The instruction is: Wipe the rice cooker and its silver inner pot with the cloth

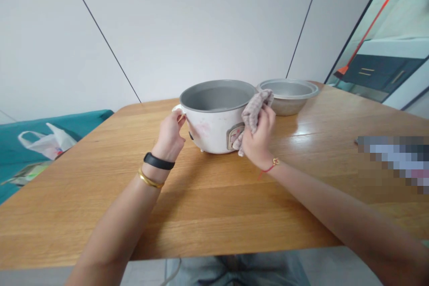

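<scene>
A white rice cooker body [209, 132] with a grey interior stands without a lid on the wooden table. My left hand [172, 132] is closed on its white side handle. In my right hand [259, 136] is a bunched, greyish-pink cloth [252, 109], which lies against the cooker's right front. The cloth and fingers partly cover the control panel [235, 135] and the right side of the rim. Close behind my right hand sits a metal inner pot [290, 103] with a wide rim.
The wooden table [214, 214] meets a pale panelled wall at the back. To the left, a white plastic bag [48, 140] rests on a teal seat [95, 124]. A blurred-out item [398, 158] lies at the right. An orange broom [365, 38] leans beyond the doorway.
</scene>
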`<state>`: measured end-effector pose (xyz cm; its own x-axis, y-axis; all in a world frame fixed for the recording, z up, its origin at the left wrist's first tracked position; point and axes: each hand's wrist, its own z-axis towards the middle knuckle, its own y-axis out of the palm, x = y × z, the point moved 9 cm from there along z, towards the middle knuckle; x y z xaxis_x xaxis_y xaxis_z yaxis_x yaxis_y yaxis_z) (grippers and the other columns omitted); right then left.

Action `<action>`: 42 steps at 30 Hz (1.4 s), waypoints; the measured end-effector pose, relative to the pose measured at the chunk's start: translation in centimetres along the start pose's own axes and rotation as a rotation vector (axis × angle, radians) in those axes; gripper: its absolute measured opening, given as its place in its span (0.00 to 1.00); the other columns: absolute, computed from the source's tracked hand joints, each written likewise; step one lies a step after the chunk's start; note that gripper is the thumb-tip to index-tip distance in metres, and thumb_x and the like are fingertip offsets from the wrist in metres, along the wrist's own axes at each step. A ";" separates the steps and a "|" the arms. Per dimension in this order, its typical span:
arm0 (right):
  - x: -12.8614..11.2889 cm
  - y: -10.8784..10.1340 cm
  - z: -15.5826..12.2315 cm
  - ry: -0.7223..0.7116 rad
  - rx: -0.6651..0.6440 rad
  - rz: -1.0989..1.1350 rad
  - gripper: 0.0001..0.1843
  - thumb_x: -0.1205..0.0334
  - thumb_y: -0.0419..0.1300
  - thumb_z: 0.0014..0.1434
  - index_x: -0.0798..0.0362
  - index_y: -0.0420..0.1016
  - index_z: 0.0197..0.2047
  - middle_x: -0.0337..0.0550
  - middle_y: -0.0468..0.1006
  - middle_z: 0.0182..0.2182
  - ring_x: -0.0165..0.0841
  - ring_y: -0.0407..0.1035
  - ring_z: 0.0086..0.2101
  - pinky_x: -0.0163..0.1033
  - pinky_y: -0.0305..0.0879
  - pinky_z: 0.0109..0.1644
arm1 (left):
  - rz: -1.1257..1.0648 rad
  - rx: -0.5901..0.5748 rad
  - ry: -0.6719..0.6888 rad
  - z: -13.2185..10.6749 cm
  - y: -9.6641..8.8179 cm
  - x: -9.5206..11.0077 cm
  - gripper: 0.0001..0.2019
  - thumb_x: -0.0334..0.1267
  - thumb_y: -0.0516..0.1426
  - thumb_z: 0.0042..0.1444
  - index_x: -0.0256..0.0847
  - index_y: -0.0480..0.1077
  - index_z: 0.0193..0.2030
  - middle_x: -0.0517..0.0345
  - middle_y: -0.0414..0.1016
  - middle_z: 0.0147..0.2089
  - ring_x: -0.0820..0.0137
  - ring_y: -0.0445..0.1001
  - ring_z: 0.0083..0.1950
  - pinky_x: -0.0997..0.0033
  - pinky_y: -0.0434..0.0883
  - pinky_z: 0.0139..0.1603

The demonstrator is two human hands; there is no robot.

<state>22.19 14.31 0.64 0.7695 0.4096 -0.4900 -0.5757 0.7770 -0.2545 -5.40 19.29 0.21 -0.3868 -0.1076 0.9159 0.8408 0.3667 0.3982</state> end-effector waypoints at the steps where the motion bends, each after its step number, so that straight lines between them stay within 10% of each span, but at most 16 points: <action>1: -1.1 0.1 -0.8 -0.075 -0.041 -0.065 0.27 0.61 0.50 0.63 0.56 0.68 0.64 0.60 0.64 0.64 0.47 0.57 0.64 0.56 0.57 0.66 | -0.007 -0.007 0.032 0.2 -0.1 0.1 0.03 0.35 0.62 0.55 0.43 0.75 0.30 0.53 0.80 0.45 0.60 0.75 0.52 0.37 0.63 0.66; 5: -4.1 1.8 -2.5 -0.289 -0.266 -0.279 0.25 0.60 0.51 0.66 0.43 0.71 0.65 0.49 0.67 0.66 0.49 0.58 0.61 0.55 0.57 0.63 | -0.012 -0.076 0.178 -0.1 0.1 0.5 0.00 0.34 0.62 0.54 0.42 0.75 0.33 0.50 0.81 0.43 0.60 0.77 0.50 0.51 0.73 0.55; 11: -9.1 5.5 -7.0 -0.764 -0.524 -0.225 0.25 0.63 0.49 0.71 0.40 0.71 0.66 0.37 0.69 0.66 0.46 0.59 0.58 0.52 0.58 0.50 | 0.313 -0.067 0.271 -1.4 -0.5 -0.2 0.15 0.47 0.63 0.55 0.40 0.71 0.44 0.45 0.77 0.53 0.51 0.70 0.62 0.44 0.68 0.61; 15: -8.5 6.3 -9.8 -0.908 -0.660 -0.257 0.22 0.66 0.46 0.72 0.49 0.78 0.58 0.39 0.74 0.63 0.44 0.62 0.52 0.51 0.57 0.42 | 0.742 -0.130 0.775 -0.5 0.0 3.7 0.42 0.55 0.71 0.45 0.42 0.62 0.63 0.38 0.58 0.72 0.45 0.52 0.75 0.38 0.50 0.73; 18: -6.8 5.7 -10.0 -0.845 -0.773 -0.299 0.21 0.67 0.49 0.70 0.51 0.77 0.59 0.42 0.73 0.64 0.46 0.63 0.50 0.52 0.57 0.43 | 1.087 -0.439 1.057 0.2 3.0 4.9 0.42 0.63 0.67 0.48 0.47 0.62 0.66 0.40 0.54 0.75 0.42 0.45 0.77 0.31 0.44 0.73; 21: -5.3 4.9 -9.6 -0.732 -0.889 -0.300 0.21 0.70 0.52 0.66 0.50 0.78 0.57 0.44 0.75 0.61 0.47 0.63 0.49 0.52 0.58 0.44 | 1.341 -0.664 1.163 0.7 5.9 5.2 0.33 0.66 0.62 0.52 0.44 0.70 0.55 0.40 0.72 0.63 0.41 0.63 0.69 0.28 0.49 0.69; 25: -1.9 4.0 -8.3 -0.456 -0.993 -0.219 0.25 0.75 0.54 0.59 0.45 0.81 0.53 0.40 0.79 0.55 0.45 0.65 0.49 0.49 0.62 0.47 | 1.524 -0.844 1.325 -0.7 9.7 5.3 0.32 0.71 0.61 0.49 0.39 0.73 0.39 0.47 0.78 0.37 0.53 0.78 0.41 0.53 0.71 0.50; 29: 3.1 3.2 -5.9 -0.154 -0.929 -0.062 0.29 0.78 0.52 0.52 0.48 0.83 0.50 0.40 0.81 0.54 0.43 0.68 0.52 0.48 0.64 0.57 | 1.617 -1.028 1.394 -2.8 11.1 4.2 0.34 0.70 0.61 0.48 0.39 0.73 0.47 0.49 0.79 0.35 0.59 0.77 0.35 0.65 0.65 0.34; 37: 10.5 1.6 -1.6 0.432 -0.381 0.357 0.24 0.68 0.54 0.50 0.53 0.81 0.48 0.49 0.83 0.48 0.43 0.76 0.47 0.50 0.71 0.56 | 1.522 -0.621 1.365 -4.2 11.0 4.9 0.22 0.58 0.56 0.59 0.38 0.75 0.42 0.49 0.79 0.34 0.59 0.76 0.34 0.65 0.62 0.32; 42: 8.1 -3.4 0.8 0.192 -0.059 0.337 0.24 0.66 0.54 0.54 0.53 0.78 0.53 0.51 0.79 0.52 0.45 0.71 0.55 0.57 0.64 0.63 | 1.219 -0.153 1.184 -5.5 8.7 7.7 0.18 0.56 0.59 0.56 0.40 0.72 0.37 0.55 0.74 0.30 0.64 0.71 0.32 0.67 0.59 0.31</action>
<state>30.58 15.36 -1.77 0.4720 0.5362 -0.6998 -0.8065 0.5832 -0.0972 1.00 16.59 11.04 0.8725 -0.4552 0.1774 0.4676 0.6728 -0.5734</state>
